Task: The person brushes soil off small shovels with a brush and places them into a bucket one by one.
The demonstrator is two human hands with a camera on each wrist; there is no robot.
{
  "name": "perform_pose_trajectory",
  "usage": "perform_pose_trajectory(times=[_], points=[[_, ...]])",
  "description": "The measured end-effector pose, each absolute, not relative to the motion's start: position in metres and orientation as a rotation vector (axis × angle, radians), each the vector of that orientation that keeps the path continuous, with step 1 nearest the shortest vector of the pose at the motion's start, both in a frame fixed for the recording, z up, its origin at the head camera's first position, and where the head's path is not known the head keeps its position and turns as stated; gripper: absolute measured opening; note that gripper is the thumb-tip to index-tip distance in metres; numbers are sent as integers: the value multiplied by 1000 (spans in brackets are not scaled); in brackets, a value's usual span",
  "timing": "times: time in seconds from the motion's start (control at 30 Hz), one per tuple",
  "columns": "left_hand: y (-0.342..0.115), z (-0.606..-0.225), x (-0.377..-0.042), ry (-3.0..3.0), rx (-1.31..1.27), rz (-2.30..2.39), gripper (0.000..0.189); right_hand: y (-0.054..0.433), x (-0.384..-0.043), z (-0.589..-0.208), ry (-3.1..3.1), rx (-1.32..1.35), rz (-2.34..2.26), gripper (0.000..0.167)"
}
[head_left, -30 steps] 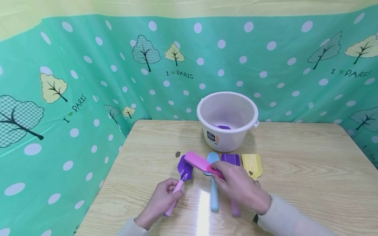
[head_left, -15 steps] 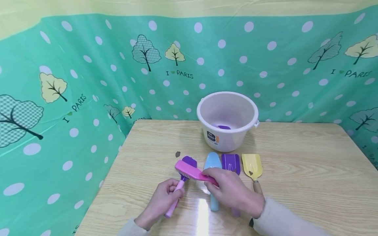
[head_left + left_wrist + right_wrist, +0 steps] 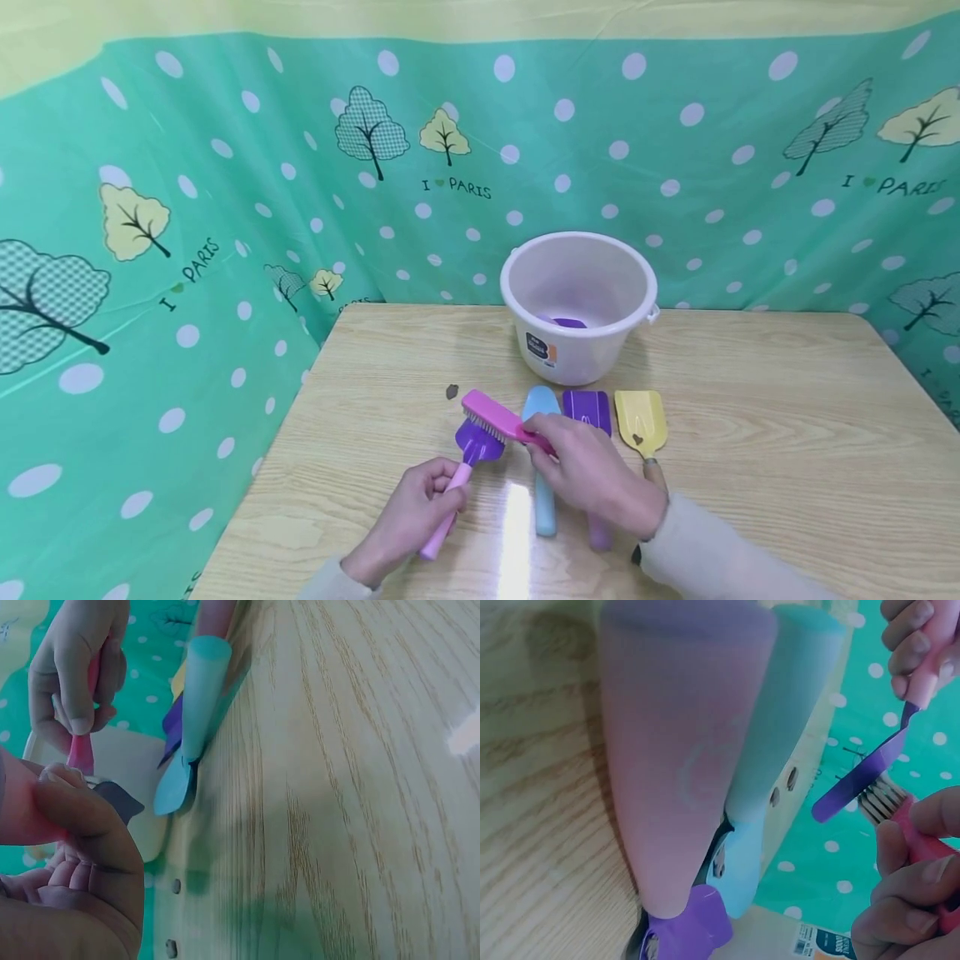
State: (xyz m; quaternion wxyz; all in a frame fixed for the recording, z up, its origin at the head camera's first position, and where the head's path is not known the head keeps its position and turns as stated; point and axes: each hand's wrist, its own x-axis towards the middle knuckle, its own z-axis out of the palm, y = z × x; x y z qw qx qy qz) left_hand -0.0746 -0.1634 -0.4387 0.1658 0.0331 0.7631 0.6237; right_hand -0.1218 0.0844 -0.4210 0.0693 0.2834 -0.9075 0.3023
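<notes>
My left hand [image 3: 420,512] grips the pink handle of a small shovel with a purple blade [image 3: 474,442], held tilted above the table. In my right hand [image 3: 592,467] is a pink brush [image 3: 491,412], gripped by its handle. Its bristles [image 3: 880,801] meet the purple blade in the right wrist view. Under and beside my right hand lie a light blue shovel [image 3: 545,504], a second purple shovel [image 3: 587,406] with a lilac handle partly hidden by that hand, and a yellow shovel [image 3: 641,417] with a dark mark on its blade.
A white bucket [image 3: 577,354] stands behind the shovels, with something purple inside [image 3: 568,322]. Small dark pieces [image 3: 176,886] lie on the wooden table [image 3: 360,375]. A green dotted cloth [image 3: 442,225] hangs around the back and left.
The brush has gone down and left across the purple blade, then back up and right. The shovel in my left hand has changed its tilt. The other shovels and the bucket stay put.
</notes>
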Motion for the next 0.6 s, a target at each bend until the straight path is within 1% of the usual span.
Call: perform_pose_trajectory(times=[0.23,0.6], points=[[-163,-439,-74,2180,118,1785,29,88,-127,-423,-2817,740,884,24],[-163,-436,-73,2202,111,1782,27,92,-135,-427,-2855,659,835,26]])
